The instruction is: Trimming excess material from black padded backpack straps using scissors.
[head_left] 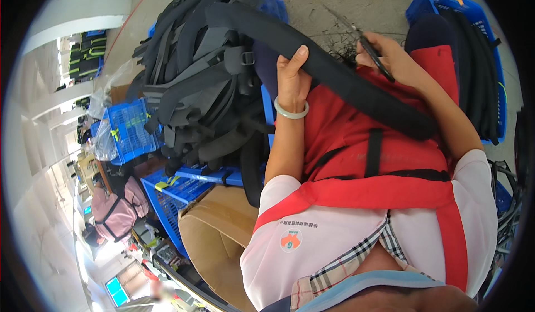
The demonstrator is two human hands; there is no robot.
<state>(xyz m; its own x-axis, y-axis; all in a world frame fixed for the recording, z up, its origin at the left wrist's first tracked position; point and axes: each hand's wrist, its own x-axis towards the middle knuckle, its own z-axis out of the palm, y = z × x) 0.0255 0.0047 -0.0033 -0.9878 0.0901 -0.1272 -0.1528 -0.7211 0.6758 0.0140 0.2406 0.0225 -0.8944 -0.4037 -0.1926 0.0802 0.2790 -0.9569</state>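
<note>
Black padded strap (337,72) pinched in left hand (294,81); right hand (394,59) closed around scissors (370,52).

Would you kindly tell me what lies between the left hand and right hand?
In the head view, the black strip crosses between the left hand and the right hand.

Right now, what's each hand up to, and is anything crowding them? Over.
Left grip: holding long black padded strap. Right grip: dark-handled scissors. Strap slants over red apron; dark strap heap crowds left side.
</note>
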